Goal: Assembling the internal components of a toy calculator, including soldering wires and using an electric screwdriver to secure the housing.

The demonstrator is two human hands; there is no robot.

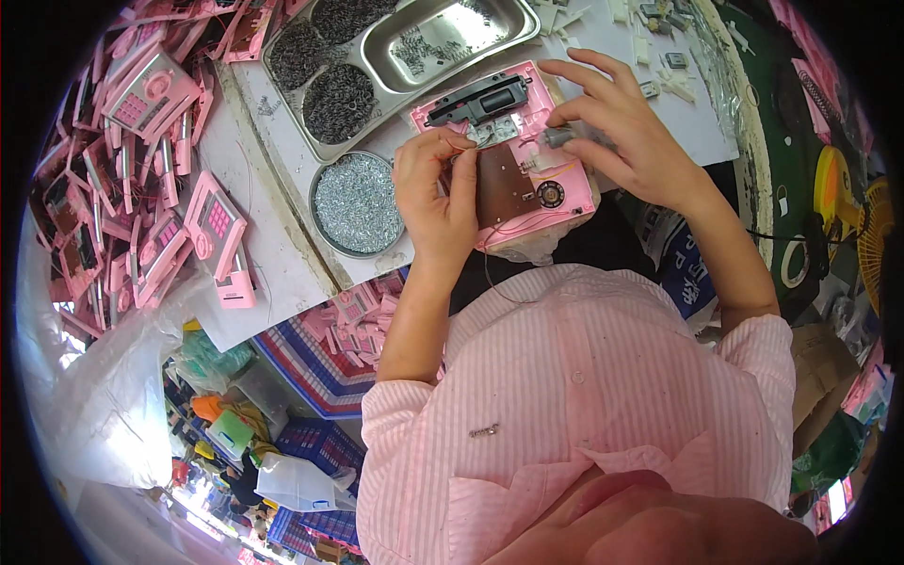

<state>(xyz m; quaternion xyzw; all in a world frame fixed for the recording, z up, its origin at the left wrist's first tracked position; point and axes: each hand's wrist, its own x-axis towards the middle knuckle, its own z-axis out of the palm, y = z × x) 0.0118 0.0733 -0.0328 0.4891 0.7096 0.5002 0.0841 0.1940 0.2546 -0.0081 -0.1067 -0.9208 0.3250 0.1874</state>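
Observation:
A pink plastic panel (576,198) lies in front of me at the table's edge. It carries a black housing (490,100), a metal-plated part (494,132), a brown circuit board (504,184) and a round black speaker (550,194). My left hand (438,184) is over the panel's left side, thumb and forefinger pinched at a thin reddish wire (460,143). At the panel's right side, my right hand (631,132) has a small grey motor (557,137) between thumb and a fingertip, its other fingers raised. The fingers partly hide the motor.
Left of the panel stands a round dish of small silvery screws (358,202). Behind it is a metal tray (428,71) with dark springs or screws. Pink panels (141,188) are heaped at the far left; small white and grey parts (673,61) lie back right.

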